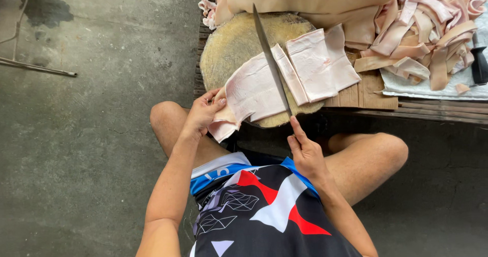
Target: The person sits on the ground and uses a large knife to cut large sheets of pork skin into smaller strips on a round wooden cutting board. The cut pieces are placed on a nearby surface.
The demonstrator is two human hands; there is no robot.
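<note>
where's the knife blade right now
In the head view the knife lies across the pale slab of skin on the round chopping block, held by the right hand.

left hand [202, 114] pinching, right hand [305, 153] gripping

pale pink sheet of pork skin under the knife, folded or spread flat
Spread flat: the pale pink pork skin sheet lies open across the round wooden chopping block, its near edge overhanging.

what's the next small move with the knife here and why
Probably draw the long steel knife back through the pale pink slab of pork skin to finish the strip. The blade lies across the slab on the round wooden chopping block, the right hand holds the handle, and the left hand pins the slab's edge, clear of the blade.
</note>
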